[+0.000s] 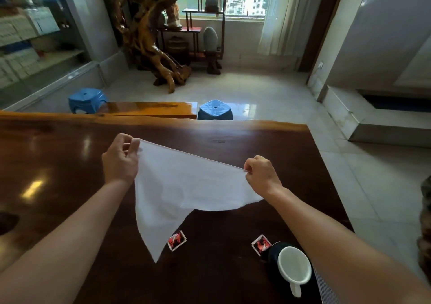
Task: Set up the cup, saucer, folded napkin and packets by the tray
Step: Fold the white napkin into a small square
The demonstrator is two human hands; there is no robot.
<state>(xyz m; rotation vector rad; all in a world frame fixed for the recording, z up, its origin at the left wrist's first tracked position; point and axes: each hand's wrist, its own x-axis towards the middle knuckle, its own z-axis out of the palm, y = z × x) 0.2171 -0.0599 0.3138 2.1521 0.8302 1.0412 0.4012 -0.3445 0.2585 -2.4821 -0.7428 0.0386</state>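
I hold a white cloth napkin (186,187) spread out in the air above the dark wooden table (58,163). My left hand (121,159) pinches its far left corner and my right hand (262,174) pinches its right corner. A loose corner hangs down toward me. Two red and black packets lie flat on the table, one (177,240) beside the hanging corner and one (261,245) further right. A white cup (294,266) sits on a dark saucer (274,252) near my right forearm, its handle pointing toward me. A ribbed grey tray edge (326,289) shows partly under that arm.
Two blue plastic stools (87,99) (215,110) and a lighter wooden bench (149,108) stand beyond the table's far edge. The table's right edge drops to a tiled floor. A carved root sculpture (151,35) and dark shelves stand near the window.
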